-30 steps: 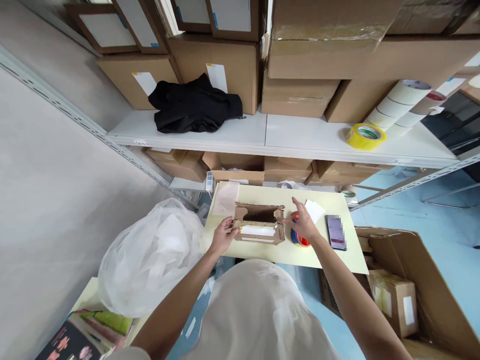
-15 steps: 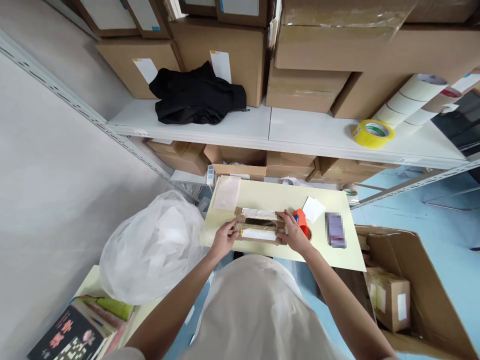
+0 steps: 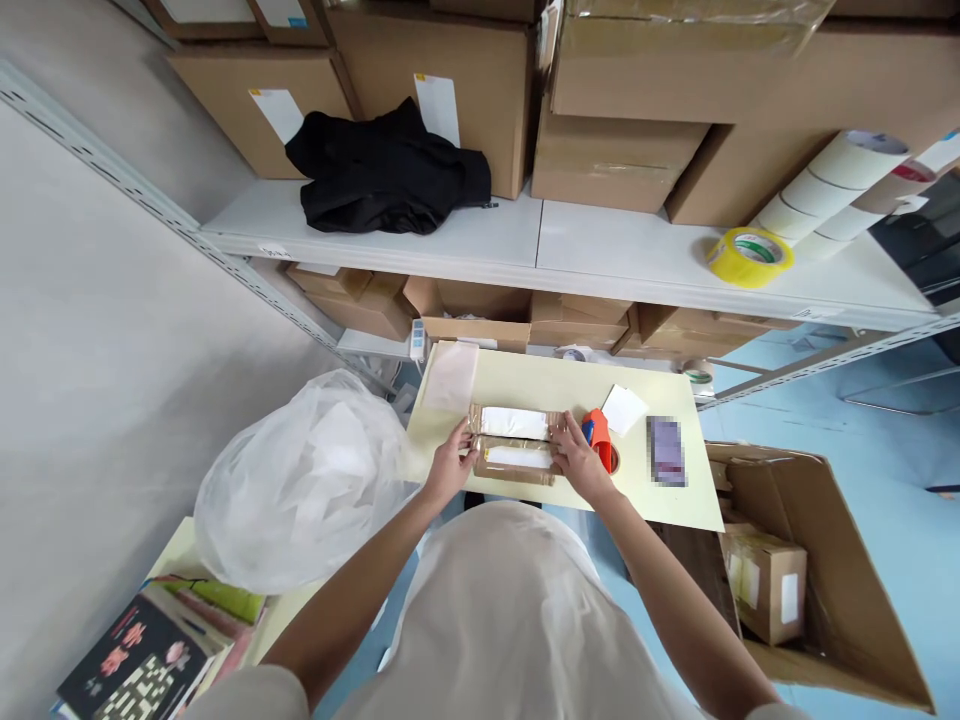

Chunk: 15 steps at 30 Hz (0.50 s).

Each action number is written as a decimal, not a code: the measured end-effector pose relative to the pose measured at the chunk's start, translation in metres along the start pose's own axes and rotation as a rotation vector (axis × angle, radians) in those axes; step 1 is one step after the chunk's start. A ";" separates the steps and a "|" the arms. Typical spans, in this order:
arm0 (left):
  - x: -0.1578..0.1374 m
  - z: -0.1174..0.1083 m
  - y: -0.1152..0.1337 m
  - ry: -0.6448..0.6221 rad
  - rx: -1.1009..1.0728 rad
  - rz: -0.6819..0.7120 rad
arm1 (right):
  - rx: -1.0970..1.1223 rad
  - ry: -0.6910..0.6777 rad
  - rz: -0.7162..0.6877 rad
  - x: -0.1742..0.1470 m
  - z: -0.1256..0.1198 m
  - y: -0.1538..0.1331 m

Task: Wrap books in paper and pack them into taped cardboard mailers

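A small brown cardboard box (image 3: 514,461) with clear tape on it lies near the front edge of the pale yellow table. Its top shows two long panels, each with a white label strip, that meet along a seam in the middle. My left hand (image 3: 451,462) grips the left end, its fingers bent over the edge. At the opposite end my right hand (image 3: 576,458) holds on, fingertips on the top and thumb at the near side. Just right of that hand lies an orange tape dispenser (image 3: 598,432). The inside of the box is hidden.
On the table (image 3: 540,375) are a white paper card (image 3: 624,410), a blurred purple phone-like item (image 3: 667,450) and a pinkish sheet (image 3: 451,375). A translucent bag (image 3: 300,480) bulges at left. A large open carton (image 3: 832,560) stands right. A shelf (image 3: 600,245) crosses behind.
The dark gap between the box's two long panels has closed to a seam under my hands. Both hands stay at the box's ends. The view has shifted slightly.
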State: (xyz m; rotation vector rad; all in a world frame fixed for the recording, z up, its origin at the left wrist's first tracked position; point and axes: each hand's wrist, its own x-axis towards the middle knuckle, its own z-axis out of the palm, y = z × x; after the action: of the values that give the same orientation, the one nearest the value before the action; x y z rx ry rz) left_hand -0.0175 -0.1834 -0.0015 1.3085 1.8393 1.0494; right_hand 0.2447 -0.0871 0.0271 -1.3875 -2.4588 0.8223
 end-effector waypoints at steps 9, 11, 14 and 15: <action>0.043 0.006 -0.001 -0.125 0.238 0.053 | -0.005 -0.092 0.178 0.034 -0.001 0.010; 0.050 0.006 -0.005 -0.164 0.231 0.042 | 0.022 -0.113 0.167 0.034 0.000 0.015; 0.043 0.005 -0.011 -0.188 0.205 0.055 | 0.015 -0.116 0.146 0.022 0.008 0.020; 0.039 0.005 -0.012 -0.186 0.204 0.055 | 0.008 -0.108 0.148 0.016 0.011 0.021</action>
State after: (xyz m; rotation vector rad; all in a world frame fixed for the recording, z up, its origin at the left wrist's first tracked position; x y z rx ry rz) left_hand -0.0300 -0.1472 -0.0167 1.5282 1.8136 0.7533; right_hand 0.2464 -0.0690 0.0048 -1.5779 -2.4508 0.9612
